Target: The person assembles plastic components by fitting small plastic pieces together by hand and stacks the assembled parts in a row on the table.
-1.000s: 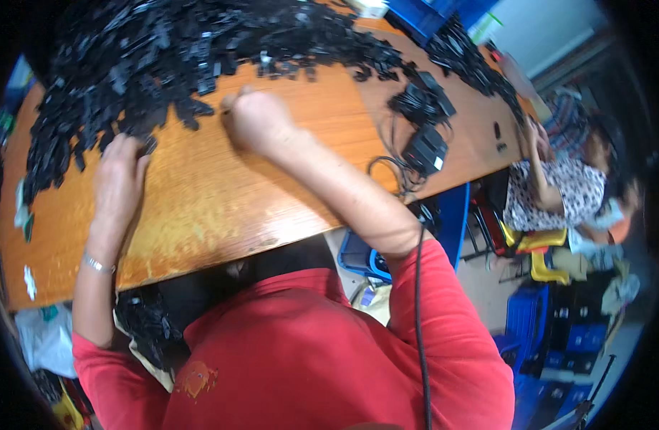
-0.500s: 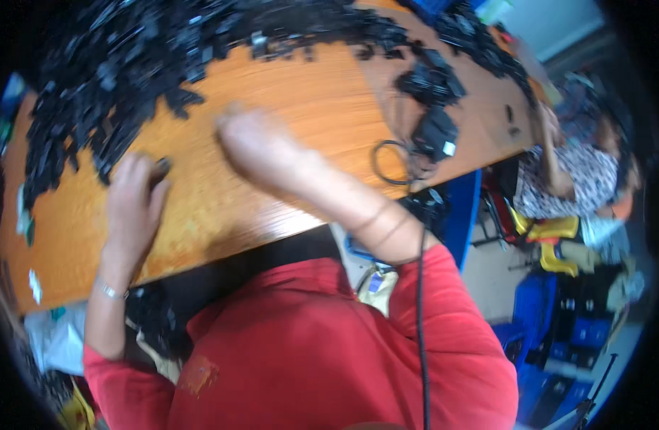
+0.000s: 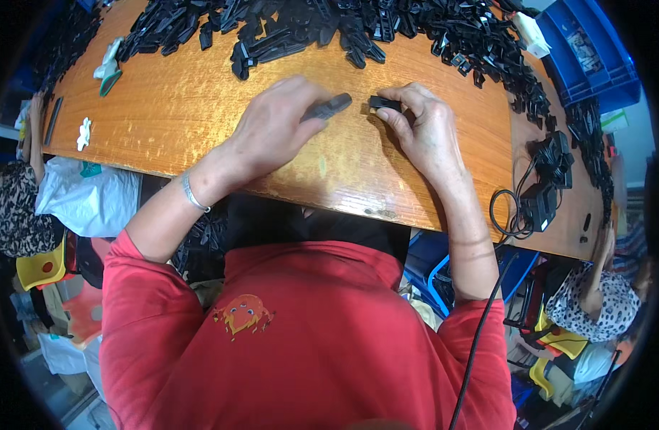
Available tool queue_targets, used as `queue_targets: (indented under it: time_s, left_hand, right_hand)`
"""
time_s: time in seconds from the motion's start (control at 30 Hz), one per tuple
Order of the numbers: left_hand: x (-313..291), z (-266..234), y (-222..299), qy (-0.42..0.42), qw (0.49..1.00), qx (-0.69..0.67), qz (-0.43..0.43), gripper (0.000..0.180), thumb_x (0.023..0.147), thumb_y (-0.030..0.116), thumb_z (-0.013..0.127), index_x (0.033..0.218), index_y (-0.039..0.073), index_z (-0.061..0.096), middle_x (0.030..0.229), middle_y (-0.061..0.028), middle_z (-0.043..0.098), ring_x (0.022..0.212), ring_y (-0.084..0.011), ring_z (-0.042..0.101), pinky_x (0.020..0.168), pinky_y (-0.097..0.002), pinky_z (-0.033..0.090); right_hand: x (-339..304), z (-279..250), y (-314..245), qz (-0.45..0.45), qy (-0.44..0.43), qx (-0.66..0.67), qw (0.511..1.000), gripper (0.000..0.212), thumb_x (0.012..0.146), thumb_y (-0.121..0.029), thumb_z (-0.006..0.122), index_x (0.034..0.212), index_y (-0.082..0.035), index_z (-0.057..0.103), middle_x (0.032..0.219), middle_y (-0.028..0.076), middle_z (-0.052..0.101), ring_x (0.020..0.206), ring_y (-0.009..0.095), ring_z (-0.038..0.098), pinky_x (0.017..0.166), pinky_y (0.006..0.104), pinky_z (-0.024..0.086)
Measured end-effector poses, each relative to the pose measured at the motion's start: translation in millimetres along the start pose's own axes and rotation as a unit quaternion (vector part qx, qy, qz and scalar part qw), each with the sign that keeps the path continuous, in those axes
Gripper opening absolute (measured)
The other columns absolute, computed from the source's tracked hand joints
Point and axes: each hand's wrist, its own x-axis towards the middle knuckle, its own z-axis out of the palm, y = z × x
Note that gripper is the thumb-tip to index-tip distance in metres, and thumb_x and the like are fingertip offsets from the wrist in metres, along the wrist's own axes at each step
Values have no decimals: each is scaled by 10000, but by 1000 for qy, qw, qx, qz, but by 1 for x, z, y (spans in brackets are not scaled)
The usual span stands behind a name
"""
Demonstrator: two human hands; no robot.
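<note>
Above the wooden table, my left hand (image 3: 276, 125) is closed around a slim black plastic part (image 3: 334, 105), which sticks out past the fingers to the right. Facing it, my right hand (image 3: 430, 132) pinches a shorter black plastic piece (image 3: 384, 104) between thumb and fingers. The two parts point at each other with a small gap between them. The left one is slightly blurred, and my fingers cover much of it. Beyond both hands lies a heap of similar black plastic parts (image 3: 286, 43).
Black power adapters (image 3: 541, 204) with coiled cable lie right on the table (image 3: 179, 115). At the back right is a blue bin (image 3: 587, 54). A white and green item (image 3: 109, 68) and a white scrap (image 3: 84, 134) lie left. People sit at both sides.
My head view has swung, so the table now appears more centred. My right hand has come from near the heap to face my left hand, and a black piece now shows in its fingers.
</note>
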Motion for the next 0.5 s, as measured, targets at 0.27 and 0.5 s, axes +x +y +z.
queue_targets:
  time_s: [0.27, 0.5]
  left_hand:
    - [6, -4, 25, -11, 987, -114, -111, 332, 942, 70, 750, 1263, 20, 682, 1025, -144, 658, 907, -372, 673, 823, -434, 558]
    - [13, -5, 7, -42, 993, 86, 69, 277, 956, 57, 709, 1233, 50, 700, 1078, -131, 655, 1056, -359, 645, 930, -448, 529]
  right_hand:
    - [-2, 9, -7, 20, -29, 50, 998, 235, 882, -131, 855, 1078, -14, 800, 995, 174, 775, 884, 348, 771, 777, 417, 604]
    - [-2, 9, -4, 27, -23, 78, 996, 246, 884, -133, 854, 1087, -7, 796, 996, 180, 773, 892, 358, 771, 788, 421, 607]
